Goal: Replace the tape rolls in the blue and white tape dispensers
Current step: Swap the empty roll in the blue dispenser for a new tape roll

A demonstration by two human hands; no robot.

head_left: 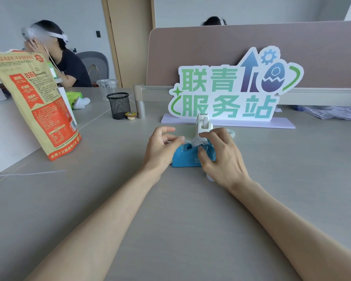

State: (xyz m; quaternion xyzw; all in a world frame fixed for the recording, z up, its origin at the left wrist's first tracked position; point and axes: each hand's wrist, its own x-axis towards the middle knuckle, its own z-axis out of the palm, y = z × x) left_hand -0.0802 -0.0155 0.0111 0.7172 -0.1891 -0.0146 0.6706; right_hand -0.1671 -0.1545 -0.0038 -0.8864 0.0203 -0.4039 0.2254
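**Blue dispenser: threading the tape**

We see the blue tape dispenser [182,160] on the table [109,199], with the white tape dispenser [203,124] just behind. Right grip [221,159] curls round the tape roll [198,141] to steady it. Left grip [160,148] pinches the tape end [187,140] (probably heading for the cutter).

One blue dispenser [185,160], one white dispenser [203,124], two hands [161,151] [224,161]
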